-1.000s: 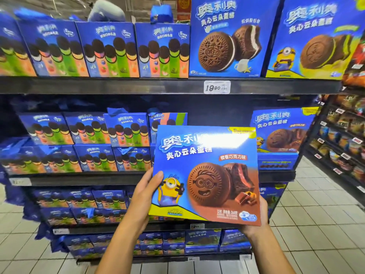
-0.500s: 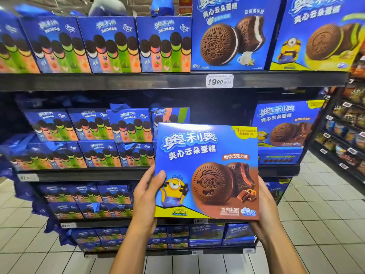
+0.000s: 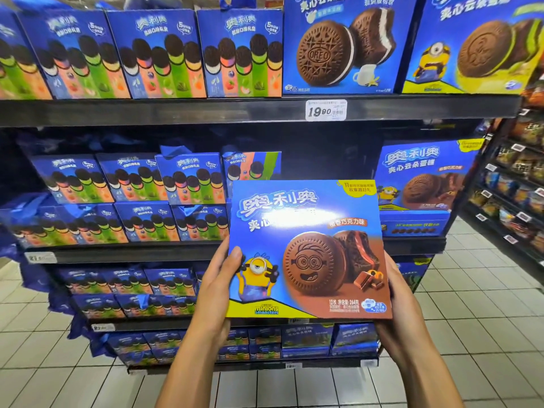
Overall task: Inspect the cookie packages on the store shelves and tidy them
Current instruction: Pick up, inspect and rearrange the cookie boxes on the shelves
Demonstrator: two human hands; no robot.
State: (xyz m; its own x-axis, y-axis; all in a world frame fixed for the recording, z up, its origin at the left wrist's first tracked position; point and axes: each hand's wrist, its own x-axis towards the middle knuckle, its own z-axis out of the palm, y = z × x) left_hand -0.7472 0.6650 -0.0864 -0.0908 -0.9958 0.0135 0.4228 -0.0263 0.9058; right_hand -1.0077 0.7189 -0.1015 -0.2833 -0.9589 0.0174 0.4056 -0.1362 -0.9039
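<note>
A blue cookie box (image 3: 309, 248) is held upright in front of the shelves (image 3: 235, 108), level with the second shelf. The left hand (image 3: 219, 278) grips its left edge, thumb curled onto the front. The right hand (image 3: 397, 293) clasps the right edge, fingers hidden behind. A matching box (image 3: 424, 175) stands on that shelf just right.

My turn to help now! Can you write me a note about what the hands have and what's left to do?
Left hand and right hand both grip the flat blue cardboard cookie box with the brown chocolate cookie picture, held upright before the shelves.
A matching box stands on the black middle shelf, right of a dark gap.
Done: box lifted, front in view.
Left: probably set it into that gap, then check the others.
</note>
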